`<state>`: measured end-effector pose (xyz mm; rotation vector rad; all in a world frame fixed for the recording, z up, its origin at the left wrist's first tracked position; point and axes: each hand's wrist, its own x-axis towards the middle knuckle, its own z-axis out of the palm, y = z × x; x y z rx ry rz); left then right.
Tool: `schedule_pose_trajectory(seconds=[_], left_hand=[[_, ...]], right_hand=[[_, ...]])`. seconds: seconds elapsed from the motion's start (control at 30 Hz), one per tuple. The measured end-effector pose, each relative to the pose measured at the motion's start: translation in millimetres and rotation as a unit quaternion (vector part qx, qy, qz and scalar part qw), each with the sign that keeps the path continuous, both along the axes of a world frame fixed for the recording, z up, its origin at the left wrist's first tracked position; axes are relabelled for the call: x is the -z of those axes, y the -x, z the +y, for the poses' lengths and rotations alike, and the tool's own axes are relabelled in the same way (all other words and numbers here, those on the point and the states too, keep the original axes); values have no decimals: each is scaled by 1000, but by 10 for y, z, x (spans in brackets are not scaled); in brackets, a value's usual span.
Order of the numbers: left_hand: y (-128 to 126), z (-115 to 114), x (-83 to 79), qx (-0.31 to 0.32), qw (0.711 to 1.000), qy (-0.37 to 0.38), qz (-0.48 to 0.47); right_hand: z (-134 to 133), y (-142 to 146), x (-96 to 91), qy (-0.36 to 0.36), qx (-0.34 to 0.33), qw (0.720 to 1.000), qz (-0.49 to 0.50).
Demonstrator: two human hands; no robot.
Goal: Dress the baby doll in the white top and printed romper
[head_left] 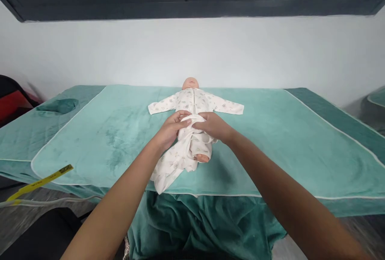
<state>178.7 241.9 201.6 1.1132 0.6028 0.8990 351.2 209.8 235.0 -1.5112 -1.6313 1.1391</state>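
A baby doll [190, 83] lies on its back with its head toward the wall. It wears a white patterned top [188, 98], its sleeves spread out to both sides. White patterned baby trousers [176, 159] are bunched round the doll's hips and legs. My left hand [174, 127] pinches the trousers' waist on the left side. On the right side, my right hand [215, 125] grips the same waist, its fingertips partly hidden in the cloth. One trouser leg hangs loose toward the near edge; a bare foot [202, 158] shows at the other leg's opening.
A green padded cover [264, 143] lies over the bed under the doll. Crumpled dark green cloth [198, 220] hangs at the near edge. A yellow strip [42, 181] and a pale cable [57, 201] are at the left. Behind stand a white wall [126, 51] and a barred window.
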Motion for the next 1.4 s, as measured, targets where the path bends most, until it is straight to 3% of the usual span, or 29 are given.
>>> schedule_pose_trajectory(seconds=[0.13,0.27,0.4,0.5,0.63,0.73,0.87,1.1,1.2,1.3,1.4], left_hand=[[159,-51,167,73,993,17,87],[164,-24,280,17,998,43,30],[37,30,314,-32,996,66,-57],[-10,15,324,-34,995,84,-37],[61,-28,305,70,992,64,88],[94,-15,284,85,990,61,98],[26,28,301,-39,995,86,-15],[0,27,368,-31,990,138,-17],[68,-13,327,-34,993,107,46],[147,-66,248,30,989,64,131],[186,-94,212,64,989,65,120]], right_hand=[[13,-67,58,42,46,985,163],[25,-54,124,100,4,963,249],[87,11,200,56,24,967,249],[140,41,243,52,61,958,277],[189,54,300,83,86,942,313],[201,81,353,78,65,944,314],[186,118,389,63,14,958,278],[124,51,322,151,-111,975,116],[112,49,326,147,-78,967,193],[105,66,349,142,-33,950,277],[101,64,367,135,-47,937,319]])
